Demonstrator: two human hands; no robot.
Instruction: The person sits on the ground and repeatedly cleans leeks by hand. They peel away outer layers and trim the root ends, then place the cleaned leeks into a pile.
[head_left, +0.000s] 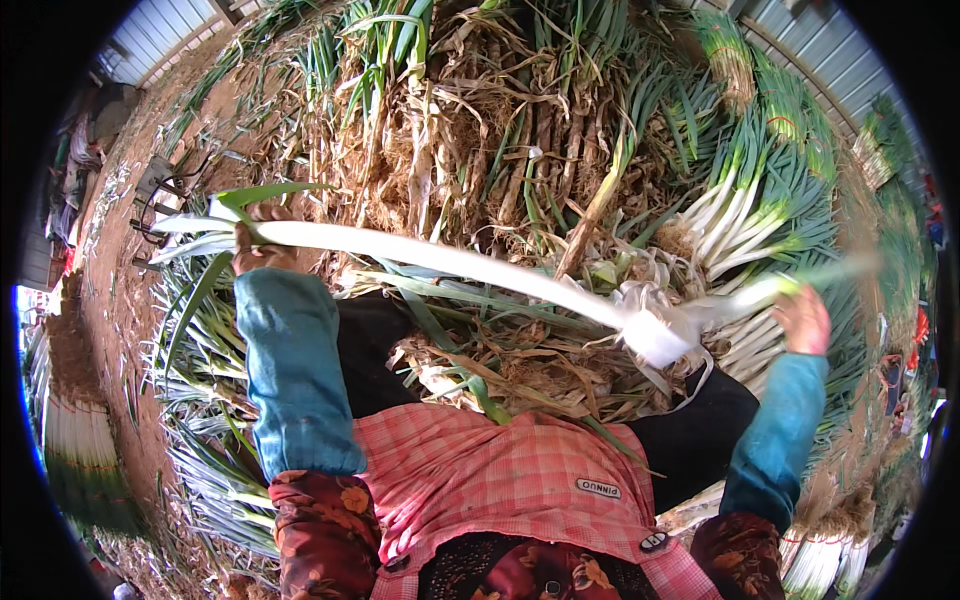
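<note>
A long green onion (440, 262) stretches across in front of me, its white stalk slanting down to the right. My left hand (262, 243) is closed around its leafy end, where green leaves splay past the fingers. At the other end, loose pale skin (645, 305) bunches beside the thick white tip. My right hand (803, 322) is closed at the right on a peeled strip of leaf (745, 293), pale to green and smeared by motion. The strip runs between that hand and the bunched skin; whether it is still attached I cannot tell.
Unpeeled onions with dry brown leaves and roots (480, 130) are heaped ahead. Peeled white onions (735, 215) lie at the right, with tied bundles (780, 110) beyond. Trimmed leaves (215, 470) cover the left side. A metal rack (158, 205) stands at far left. Husks (530, 375) lie between my legs.
</note>
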